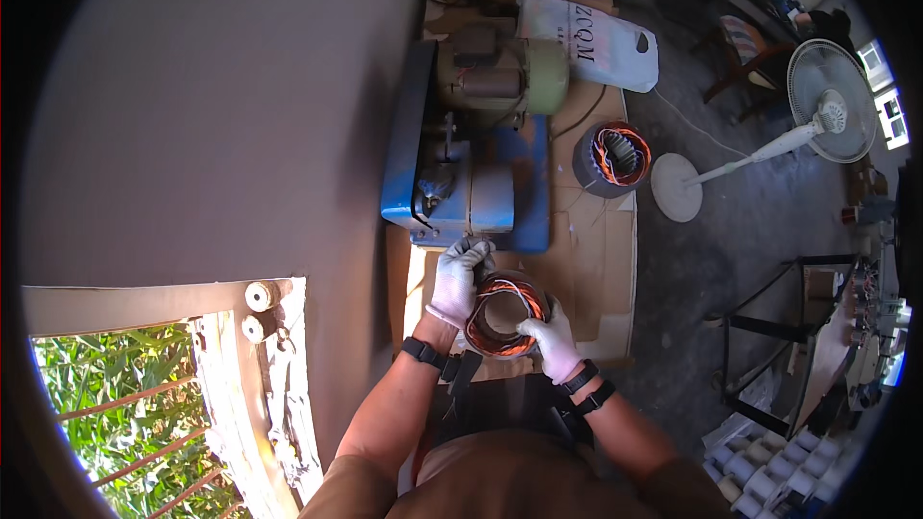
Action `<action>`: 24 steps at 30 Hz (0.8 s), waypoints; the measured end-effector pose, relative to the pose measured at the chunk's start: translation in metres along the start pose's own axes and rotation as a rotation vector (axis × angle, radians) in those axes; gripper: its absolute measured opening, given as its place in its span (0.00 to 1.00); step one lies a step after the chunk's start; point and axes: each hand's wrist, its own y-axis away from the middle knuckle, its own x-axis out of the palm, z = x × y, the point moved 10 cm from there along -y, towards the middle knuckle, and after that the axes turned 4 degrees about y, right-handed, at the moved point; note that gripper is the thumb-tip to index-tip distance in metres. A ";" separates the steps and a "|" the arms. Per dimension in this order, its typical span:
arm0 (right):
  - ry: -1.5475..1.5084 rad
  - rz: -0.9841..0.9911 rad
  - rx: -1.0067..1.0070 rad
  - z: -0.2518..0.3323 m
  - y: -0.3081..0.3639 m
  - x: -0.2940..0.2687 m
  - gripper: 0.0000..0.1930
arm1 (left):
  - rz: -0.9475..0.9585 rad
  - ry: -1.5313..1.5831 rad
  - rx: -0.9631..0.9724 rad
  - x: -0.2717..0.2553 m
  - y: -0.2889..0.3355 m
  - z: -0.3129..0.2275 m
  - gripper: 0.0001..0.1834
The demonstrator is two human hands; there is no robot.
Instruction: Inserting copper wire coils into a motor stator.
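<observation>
In front of me is a motor stator [495, 344], a dark ring wound with orange and copper-coloured wire, its round opening facing up. My right hand [550, 338], in a pale glove, grips the stator's right rim, thumb over the inner edge. My left hand [463, 274], also gloved, is closed at the stator's upper left, beside the front edge of a blue machine [524, 221]. Whatever lies between its fingertips is too small to make out. Farther right on the bench stands a second stator [613, 161] with orange windings and loose wire ends.
A green motor [543, 77] sits at the back of the blue machine. Cardboard [591, 269] covers the bench; a white plastic bag [615, 53] lies on its far end. A pedestal fan [678, 187] and a black metal frame [769, 332] stand right. A wall is left.
</observation>
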 end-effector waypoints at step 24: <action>-0.405 -0.190 -0.019 -0.066 0.026 -0.041 0.37 | 0.575 -0.795 0.639 0.176 0.081 -0.054 0.11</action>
